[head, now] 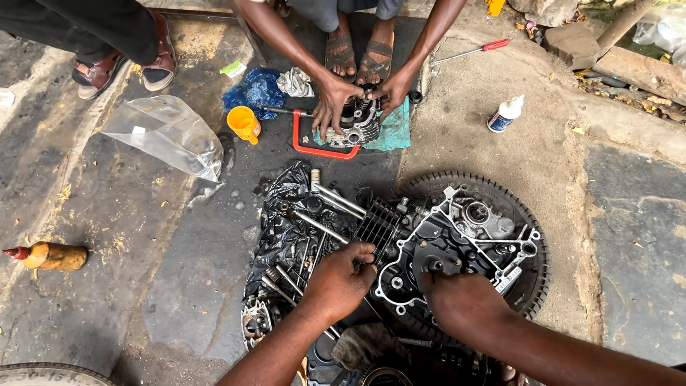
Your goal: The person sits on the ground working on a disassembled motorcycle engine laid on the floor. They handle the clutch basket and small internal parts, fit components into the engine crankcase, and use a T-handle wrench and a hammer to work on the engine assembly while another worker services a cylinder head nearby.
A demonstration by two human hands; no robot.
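The left hand [341,280] is resting with fingers curled against the finned cylinder block [379,225], touching its lower edge; the right hand [457,300] is pressing, fingers bent, on the engine crankcase [457,239], and whether it is gripping anything cannot be told; the crankcase is lying on a tyre [525,214] on the floor [143,236]; loose bolts and rods are lying on black plastic sheet [282,221] just beside the left hand; opposite, another person's hands [361,96] are holding a cylinder head [355,123] on a teal cloth [394,129].
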